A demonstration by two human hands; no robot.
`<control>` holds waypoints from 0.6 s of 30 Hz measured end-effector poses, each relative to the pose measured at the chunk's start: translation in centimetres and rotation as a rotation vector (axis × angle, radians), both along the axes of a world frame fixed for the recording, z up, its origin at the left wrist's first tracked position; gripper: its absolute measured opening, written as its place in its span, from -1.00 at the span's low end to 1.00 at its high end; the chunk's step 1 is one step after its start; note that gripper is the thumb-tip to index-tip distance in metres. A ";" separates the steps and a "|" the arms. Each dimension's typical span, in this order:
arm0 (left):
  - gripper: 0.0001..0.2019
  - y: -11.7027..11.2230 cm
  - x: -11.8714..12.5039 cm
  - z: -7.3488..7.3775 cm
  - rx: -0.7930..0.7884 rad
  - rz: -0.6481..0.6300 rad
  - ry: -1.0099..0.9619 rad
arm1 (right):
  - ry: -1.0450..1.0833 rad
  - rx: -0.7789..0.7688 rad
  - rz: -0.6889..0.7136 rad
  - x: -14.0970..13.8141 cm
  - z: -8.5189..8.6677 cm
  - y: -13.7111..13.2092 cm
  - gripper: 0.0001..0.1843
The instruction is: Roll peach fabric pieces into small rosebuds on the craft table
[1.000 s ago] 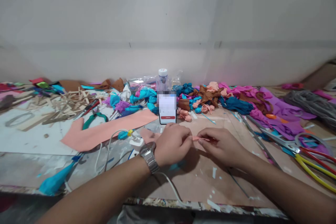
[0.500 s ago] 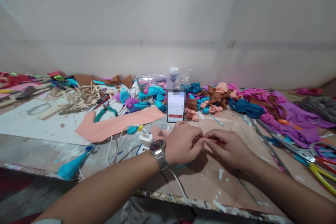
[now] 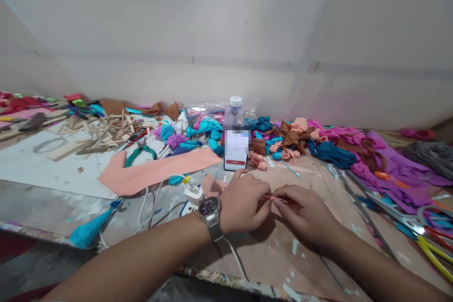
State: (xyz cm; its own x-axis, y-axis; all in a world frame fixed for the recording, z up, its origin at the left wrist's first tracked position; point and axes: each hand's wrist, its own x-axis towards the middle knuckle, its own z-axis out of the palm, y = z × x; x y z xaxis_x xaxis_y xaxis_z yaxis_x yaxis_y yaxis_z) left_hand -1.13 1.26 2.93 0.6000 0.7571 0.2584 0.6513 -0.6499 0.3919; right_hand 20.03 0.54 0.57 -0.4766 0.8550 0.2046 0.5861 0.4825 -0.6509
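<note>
Near the middle of the table, my left hand (image 3: pixel 244 204), with a watch (image 3: pixel 209 208) on its wrist, is closed in a pinch on a thin, twisted strip of peach crepe paper (image 3: pixel 272 197). Facing it, my right hand (image 3: pixel 307 211) pinches the same strip, thumb and fingers meeting close to the left fingertips. Most of the strip is hidden inside the fingers. More peach crepe paper (image 3: pixel 211 184) shows behind my left hand. Just beyond the hands a phone (image 3: pixel 236 153) stands upright, in front of a clear bottle with a white cap (image 3: pixel 235 102).
A long peach crepe sheet (image 3: pixel 166 170) lies at left beside green-handled pliers (image 3: pixel 140 153). A white charger with cable (image 3: pixel 194 193) sits near my left wrist. Crumpled crepe flowers (image 3: pixel 290 139) line the back. Scissors (image 3: pixel 424 231) lie at right, wooden sticks (image 3: pixel 116 125) at far left.
The camera view has shifted slightly, so the scene sits a little lower. Both hands keep pinching the peach strip, and a bit more of it shows between the fingertips.
</note>
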 end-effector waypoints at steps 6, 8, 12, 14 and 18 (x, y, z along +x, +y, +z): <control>-0.87 -0.1 0.0 0.1 -0.029 -0.003 0.026 | 0.008 0.010 0.044 0.3 -0.3 -0.2 -0.80; -0.88 -0.1 0.0 0.1 -0.040 0.005 0.033 | 0.013 0.001 0.055 0.3 -0.2 -0.2 -0.82; -0.89 0.0 0.0 0.0 -0.046 0.016 0.049 | 0.060 0.066 0.065 0.1 0.0 0.2 -0.83; -0.90 0.0 0.0 -0.1 -0.024 0.019 0.059 | 0.082 0.145 0.062 0.2 -0.2 0.5 -0.84; -0.86 0.0 0.0 -0.3 0.039 0.023 0.087 | 0.111 0.323 0.078 0.4 0.3 0.8 -0.82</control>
State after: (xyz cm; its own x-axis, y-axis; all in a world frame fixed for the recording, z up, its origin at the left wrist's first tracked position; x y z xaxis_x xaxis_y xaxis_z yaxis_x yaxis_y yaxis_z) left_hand -1.14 1.22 2.66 0.6040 0.7612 0.2362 0.6965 -0.6482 0.3078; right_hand 20.41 1.30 0.90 -0.4975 0.6997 0.5128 0.4735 0.7143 -0.5153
